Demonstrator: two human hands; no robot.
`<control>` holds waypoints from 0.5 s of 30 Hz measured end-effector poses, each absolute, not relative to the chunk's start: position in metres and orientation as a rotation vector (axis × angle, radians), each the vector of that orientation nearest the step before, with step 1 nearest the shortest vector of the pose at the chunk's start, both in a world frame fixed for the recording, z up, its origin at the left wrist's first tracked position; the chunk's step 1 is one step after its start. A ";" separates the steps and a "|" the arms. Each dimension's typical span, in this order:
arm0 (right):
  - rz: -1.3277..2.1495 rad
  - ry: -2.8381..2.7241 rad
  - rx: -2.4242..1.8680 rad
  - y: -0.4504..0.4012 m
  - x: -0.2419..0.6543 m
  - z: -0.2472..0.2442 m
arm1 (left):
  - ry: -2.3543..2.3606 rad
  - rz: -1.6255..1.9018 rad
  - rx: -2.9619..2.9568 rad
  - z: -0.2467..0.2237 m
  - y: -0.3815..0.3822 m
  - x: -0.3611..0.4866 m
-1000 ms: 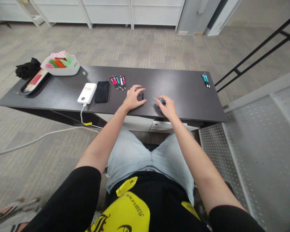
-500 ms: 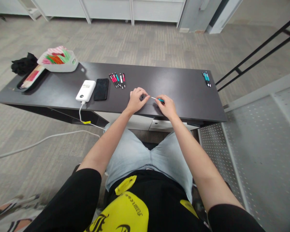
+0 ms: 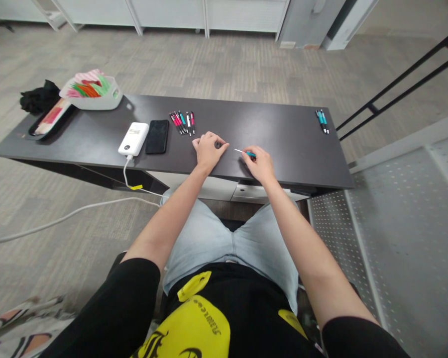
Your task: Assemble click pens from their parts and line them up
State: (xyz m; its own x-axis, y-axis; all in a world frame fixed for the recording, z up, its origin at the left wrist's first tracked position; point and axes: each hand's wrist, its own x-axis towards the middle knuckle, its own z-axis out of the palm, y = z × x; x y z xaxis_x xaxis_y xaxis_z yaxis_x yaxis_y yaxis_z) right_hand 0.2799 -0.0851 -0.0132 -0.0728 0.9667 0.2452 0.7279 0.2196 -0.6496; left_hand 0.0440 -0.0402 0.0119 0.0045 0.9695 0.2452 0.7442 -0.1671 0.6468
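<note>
My right hand (image 3: 260, 162) is closed around a teal pen barrel (image 3: 250, 154) above the front of the dark table. A thin white refill (image 3: 238, 150) sticks out of the barrel toward the left. My left hand (image 3: 210, 151) is to its left with thumb and forefinger pinched together. Within its curled fingers shows a small black piece (image 3: 218, 144), which looks like the front part of a pen, though the fingers partly cover it. A gap separates the refill's tip from the left fingertips.
Behind my left hand lie several pens (image 3: 182, 122), pink, teal and white. Left of them are a black phone (image 3: 157, 136) and a white power bank (image 3: 133, 138) with a cable. A white basket (image 3: 97, 102) stands far left. Teal pens (image 3: 321, 121) lie at the table's right end.
My left hand has shifted slightly left, away from the refill's tip, so the gap between them is wider. The right hand still holds the teal barrel in nearly the same spot.
</note>
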 end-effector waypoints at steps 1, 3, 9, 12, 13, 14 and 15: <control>0.481 -1.854 -1.569 -0.085 0.280 -0.013 | 1.763 0.938 1.967 0.011 -0.039 0.044; 0.487 -1.840 -1.569 -0.085 0.279 -0.013 | 1.754 0.932 1.983 0.007 -0.037 0.044; 0.493 -1.814 -1.550 -0.084 0.279 -0.017 | 1.682 0.982 2.006 -0.009 -0.028 0.040; 0.492 -1.814 -1.553 -0.084 0.280 -0.018 | 1.669 0.986 2.024 -0.014 -0.025 0.039; 0.491 -1.817 -1.551 -0.084 0.280 -0.018 | 1.676 0.978 2.026 -0.015 -0.024 0.039; 0.489 -1.822 -1.547 -0.084 0.280 -0.017 | 1.682 0.972 2.027 -0.016 -0.024 0.039; 0.487 -1.827 -1.543 -0.084 0.280 -0.017 | 1.687 0.970 2.028 -0.016 -0.024 0.039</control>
State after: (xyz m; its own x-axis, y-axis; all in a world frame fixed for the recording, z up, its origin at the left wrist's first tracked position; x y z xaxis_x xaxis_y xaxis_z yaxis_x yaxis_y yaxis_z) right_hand 0.2802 -0.0839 -0.0173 -0.0589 0.9637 0.2604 0.7061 0.2246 -0.6716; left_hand 0.0392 -0.0243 -0.0163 0.0676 0.9548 0.2895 0.7304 -0.2450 0.6375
